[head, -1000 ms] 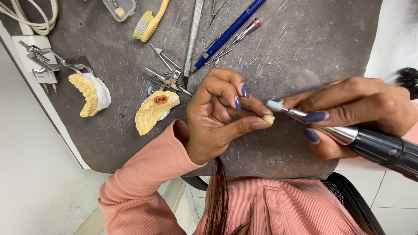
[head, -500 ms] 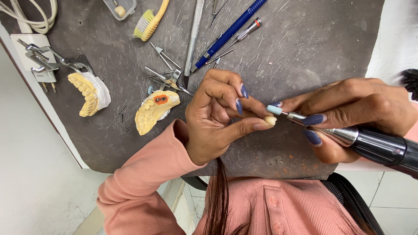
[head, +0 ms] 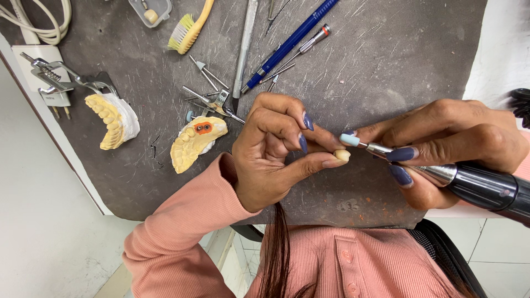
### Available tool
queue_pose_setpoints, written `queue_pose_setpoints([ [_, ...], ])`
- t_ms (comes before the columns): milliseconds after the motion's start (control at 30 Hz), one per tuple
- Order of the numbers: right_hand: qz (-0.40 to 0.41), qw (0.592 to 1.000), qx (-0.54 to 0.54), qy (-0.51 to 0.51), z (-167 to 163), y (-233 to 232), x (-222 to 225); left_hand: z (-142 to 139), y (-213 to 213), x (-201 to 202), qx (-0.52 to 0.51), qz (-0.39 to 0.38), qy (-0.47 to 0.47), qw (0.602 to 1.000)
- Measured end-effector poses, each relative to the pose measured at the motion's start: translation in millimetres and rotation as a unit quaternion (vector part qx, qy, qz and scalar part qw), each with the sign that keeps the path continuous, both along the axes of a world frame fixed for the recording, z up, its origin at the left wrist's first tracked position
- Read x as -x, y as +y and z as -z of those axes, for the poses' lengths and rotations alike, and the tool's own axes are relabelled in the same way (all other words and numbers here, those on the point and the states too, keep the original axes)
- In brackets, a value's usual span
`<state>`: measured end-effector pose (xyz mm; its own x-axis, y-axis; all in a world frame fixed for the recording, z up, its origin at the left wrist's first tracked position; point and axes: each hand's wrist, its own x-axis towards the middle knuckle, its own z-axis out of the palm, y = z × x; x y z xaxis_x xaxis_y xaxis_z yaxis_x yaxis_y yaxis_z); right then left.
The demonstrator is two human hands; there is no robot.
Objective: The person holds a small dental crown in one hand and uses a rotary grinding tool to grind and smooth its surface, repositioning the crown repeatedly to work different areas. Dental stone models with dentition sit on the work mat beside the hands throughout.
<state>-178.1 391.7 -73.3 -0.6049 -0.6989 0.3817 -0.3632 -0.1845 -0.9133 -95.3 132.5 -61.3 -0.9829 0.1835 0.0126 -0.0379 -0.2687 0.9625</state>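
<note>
Grip, left hand [head: 270,152]: thumb and fingertips pinched narrowly on a small cream tooth-shaped piece [head: 342,155], which shows just beyond the thumb tip; remaining fingers curled above it.
Grip, right hand [head: 447,146]: closed pen-fashion around a rotary handpiece [head: 480,185], silver toward the nose and black toward the rear.
Tool tip: a pale blue cylindrical polishing point [head: 349,139] at the handpiece's front end, lying just above the pinched piece, at or very near contact; actual touch cannot be told.
Position of the piece: between the two hands, over the near part of the dark grey work mat [head: 386,66], above the person's pink sleeve [head: 182,232] and shirt.
Just beyond the left hand: a yellow dental cast with an orange mark [head: 196,143] beside the wrist; a scatter of loose metal burs and small instruments [head: 212,96] past the knuckles.
Farther out, beyond the pinch: a blue pen-shaped tool [head: 290,44], a slim metal-tipped tool [head: 306,47] alongside it, and a long grey metal instrument [head: 244,47].
Far side of the mat: a yellow-handled brush [head: 190,27] and a small clear container [head: 150,10].
Outermost, well apart from the left hand: a second yellow arch cast on a white base [head: 116,118], with a metal articulator frame [head: 55,80] and a coiled cream cable [head: 41,25] past it.
</note>
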Motion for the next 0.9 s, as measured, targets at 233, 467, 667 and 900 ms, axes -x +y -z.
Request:
queue_pose_setpoints([
  [233,-0.007,1.000,0.002,0.001,-1.8,-0.4,2.1,0.8,-2.0,0.1,0.016,0.009,0.008,1.000],
  [467,0.005,1.000,-0.001,0.004,-6.5,-4.0,2.2,2.1,-0.8,0.4,0.010,0.006,0.012,1.000],
  [667,0.027,1.000,-0.005,-0.003,-9.3,-5.6,-0.1,1.4,-1.2,1.4,0.021,0.008,0.012,1.000],
  [900,0.008,1.000,-0.017,0.004,-7.0,-2.0,1.6,0.7,-1.9,1.5,0.022,0.011,0.010,1.000],
])
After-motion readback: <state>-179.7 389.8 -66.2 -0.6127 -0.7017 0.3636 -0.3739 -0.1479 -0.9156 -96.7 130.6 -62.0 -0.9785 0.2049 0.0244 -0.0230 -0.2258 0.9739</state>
